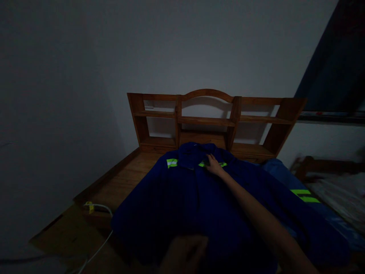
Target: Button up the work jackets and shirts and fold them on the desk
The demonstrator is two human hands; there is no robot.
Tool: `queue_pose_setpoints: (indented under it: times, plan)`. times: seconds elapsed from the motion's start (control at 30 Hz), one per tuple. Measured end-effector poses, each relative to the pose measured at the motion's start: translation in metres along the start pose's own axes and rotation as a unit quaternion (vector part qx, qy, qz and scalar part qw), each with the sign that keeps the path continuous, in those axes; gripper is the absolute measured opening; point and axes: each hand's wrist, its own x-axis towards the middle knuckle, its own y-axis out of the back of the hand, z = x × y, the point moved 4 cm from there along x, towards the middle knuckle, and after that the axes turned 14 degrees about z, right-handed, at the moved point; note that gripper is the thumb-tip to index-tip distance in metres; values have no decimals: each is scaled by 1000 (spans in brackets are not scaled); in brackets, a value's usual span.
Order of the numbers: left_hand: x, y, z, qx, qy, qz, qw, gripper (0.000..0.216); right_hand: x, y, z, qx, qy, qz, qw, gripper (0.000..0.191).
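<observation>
A dark blue work jacket (182, 201) with yellow-green reflective strips lies spread out, its collar at the far end and its sleeves out to both sides. My right hand (213, 166) rests on the chest just below the collar, over a reflective strip, its fingers stretched out and lying on the cloth. Low in the picture, my left hand (185, 253) is near the lower front of the jacket. It is dark and blurred, with the fingers curled in; whether cloth is between them does not show.
Behind the jacket stands a wooden headboard (207, 121) with open shelves, against a pale wall (199, 45). Bare wooden boards (128, 171) show at the left. A white cable (99, 247) hangs at the lower left. Blue cloth (276, 167) lies under the right sleeve.
</observation>
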Motion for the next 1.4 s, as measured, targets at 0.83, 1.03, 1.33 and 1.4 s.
queue_pose_setpoints:
  times: [0.83,1.03,1.33,1.4]
  plan:
    - [318,25,-108,-395,9,246,885,41,-36,-18,-18,173,36,47,983,19]
    - [321,22,-111,-392,-3,181,902,33,-37,-20,-17,206,34,36,977,25]
    - [321,16,-113,-368,-32,83,926,33,-41,-27,-16,193,19,2,981,29]
    - [322,17,-114,-376,-33,84,922,32,-41,-25,-17,194,16,8,981,29]
